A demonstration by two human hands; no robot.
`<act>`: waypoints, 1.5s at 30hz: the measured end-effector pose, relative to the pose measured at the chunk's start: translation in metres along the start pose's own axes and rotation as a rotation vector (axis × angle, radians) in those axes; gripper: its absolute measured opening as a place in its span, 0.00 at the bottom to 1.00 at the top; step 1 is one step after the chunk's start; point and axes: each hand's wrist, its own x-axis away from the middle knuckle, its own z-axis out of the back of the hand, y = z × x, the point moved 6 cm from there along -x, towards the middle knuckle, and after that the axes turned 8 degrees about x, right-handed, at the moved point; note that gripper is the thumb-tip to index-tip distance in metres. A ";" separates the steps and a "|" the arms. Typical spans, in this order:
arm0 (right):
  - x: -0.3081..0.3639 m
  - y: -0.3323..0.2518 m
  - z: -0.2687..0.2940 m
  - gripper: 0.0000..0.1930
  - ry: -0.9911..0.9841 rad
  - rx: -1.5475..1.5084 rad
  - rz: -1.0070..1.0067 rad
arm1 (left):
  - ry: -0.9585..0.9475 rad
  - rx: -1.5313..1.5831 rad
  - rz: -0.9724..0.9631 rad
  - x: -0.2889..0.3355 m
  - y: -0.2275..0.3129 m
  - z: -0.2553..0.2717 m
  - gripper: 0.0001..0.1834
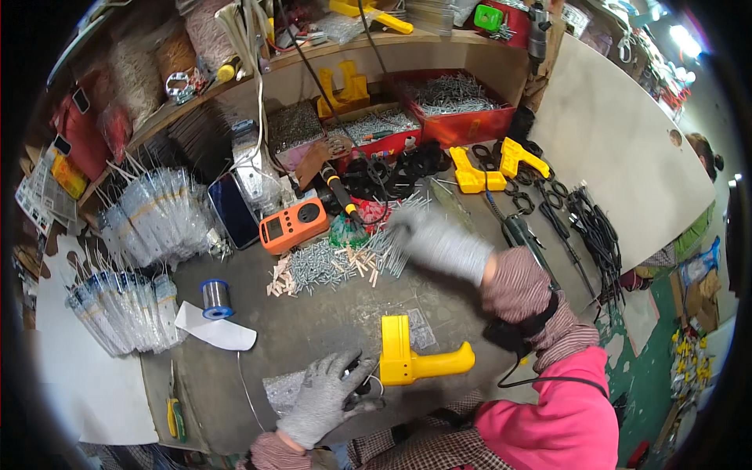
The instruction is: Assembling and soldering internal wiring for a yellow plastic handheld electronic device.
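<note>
My left hand (325, 399), in a grey glove, is low in the middle of the bench. Its thumb and fingers close round a small dark part, mostly hidden, with a thin pale wire loop beside it. A silvery, plastic-wrapped piece (283, 390) lies under that hand. Just right of it rests a yellow plastic housing with a handle (427, 365). My right hand (446, 244), gloved too, is above the right side of a loose pile of screws (321, 266). Motion smears its fingers, so what they hold cannot be made out. Small pale pegs (359, 260) lie among the screws.
An orange meter (294, 225), a phone (233, 210) and a solder spool (216, 299) stand left of the pile. Wrapped, wired pieces (157, 215) are stacked far left. Red screw bins (458, 106) line the back. Yellow housings (478, 172), a power screwdriver (521, 235) and black cables (595, 235) lie right.
</note>
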 end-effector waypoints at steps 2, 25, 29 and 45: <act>-0.029 0.075 0.029 0.13 0.331 0.250 -0.037 | -0.007 0.098 0.010 -0.001 0.004 0.016 0.35; -0.046 0.135 0.014 0.16 0.245 0.542 0.188 | -0.369 -0.104 -0.684 -0.163 0.057 -0.055 0.12; -0.007 0.063 0.041 0.14 0.084 -0.350 -0.113 | -0.081 -0.065 -0.238 -0.154 0.019 -0.024 0.14; 0.187 -0.040 -0.032 0.11 -0.112 -0.130 0.313 | -0.090 0.549 0.022 -0.145 0.014 -0.036 0.12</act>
